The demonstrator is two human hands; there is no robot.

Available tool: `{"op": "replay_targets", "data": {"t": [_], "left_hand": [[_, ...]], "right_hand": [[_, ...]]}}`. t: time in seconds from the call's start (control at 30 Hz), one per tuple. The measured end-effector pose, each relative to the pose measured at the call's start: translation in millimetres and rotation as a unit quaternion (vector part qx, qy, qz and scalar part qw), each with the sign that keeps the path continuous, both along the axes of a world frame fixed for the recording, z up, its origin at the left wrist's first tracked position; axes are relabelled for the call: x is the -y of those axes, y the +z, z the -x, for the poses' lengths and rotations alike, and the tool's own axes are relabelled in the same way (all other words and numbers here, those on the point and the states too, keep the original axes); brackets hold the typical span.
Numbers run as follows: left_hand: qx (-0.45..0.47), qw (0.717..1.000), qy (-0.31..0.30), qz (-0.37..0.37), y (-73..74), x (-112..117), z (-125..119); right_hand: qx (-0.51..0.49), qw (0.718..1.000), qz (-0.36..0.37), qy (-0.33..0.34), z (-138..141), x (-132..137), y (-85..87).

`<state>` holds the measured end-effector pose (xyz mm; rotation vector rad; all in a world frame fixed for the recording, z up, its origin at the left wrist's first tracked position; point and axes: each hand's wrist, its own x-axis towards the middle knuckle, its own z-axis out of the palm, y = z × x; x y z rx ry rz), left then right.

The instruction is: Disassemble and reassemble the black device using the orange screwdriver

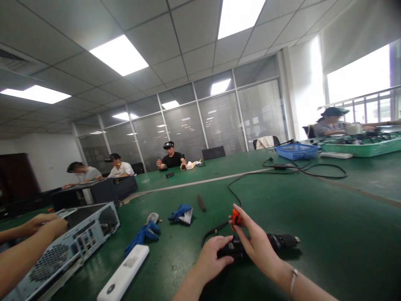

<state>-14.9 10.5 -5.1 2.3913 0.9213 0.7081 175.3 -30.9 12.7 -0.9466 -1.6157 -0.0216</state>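
"Black power tool (pixel 237 248): which containers surround it?"

"Left to right, an open computer case (pixel 78 246) with a co-worker's hands (pixel 56 228) at it; a blue basket (pixel 296 153), contents unclear; a green tray (pixel 363 148) of dark cables (pixel 369 137)."

"What else?"

"White oblong device (pixel 123 274), blue gloves (pixel 144 234), dark bar (pixel 201 202)."

"Your hands?"

"Left hand (pixel 213 256) curls around the tool's rear on the table (pixel 328 251); right hand (pixel 257 242), partly covering its middle, pinches a small orange piece (pixel 235 216) above."

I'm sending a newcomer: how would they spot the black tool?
Over the green table, find the braceleted right hand. The tool lies beneath it, one end at the left hand. Unlike the right hand's orange piece, it's long, black and silver-tipped.
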Motion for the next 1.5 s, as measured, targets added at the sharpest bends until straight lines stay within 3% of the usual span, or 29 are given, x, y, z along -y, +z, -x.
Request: {"op": "replay_targets", "data": {"t": [0.5,0.77,0.9,1.07,1.23,1.5], "left_hand": [[-0.003,1.000,-0.009,-0.009,2.2,1.7,-0.3],[-0.009,1.000,-0.020,-0.017,6.6,4.6,-0.6],[-0.004,1.000,-0.020,-0.021,7.5,4.8,-0.9],[-0.009,1.000,-0.021,-0.016,8.5,4.4,-1.2],[-0.005,1.000,-0.021,-0.016,5.4,3.0,-0.2],[-0.010,1.000,-0.016,-0.019,6.2,4.6,-0.3]], "right_hand": [[0.003,0.999,-0.026,-0.027,-1.5,4.0,4.3],[0.006,1.000,0.021,0.003,-0.4,6.2,3.3],[0.014,0.999,0.020,-0.023,-2.9,4.6,4.6],[0.015,0.999,0.025,0.020,-0.8,6.0,5.8],[0.015,0.999,0.027,-0.009,0.3,4.7,4.5],[0.031,0.999,0.006,0.008,2.0,6.0,2.2]]}}
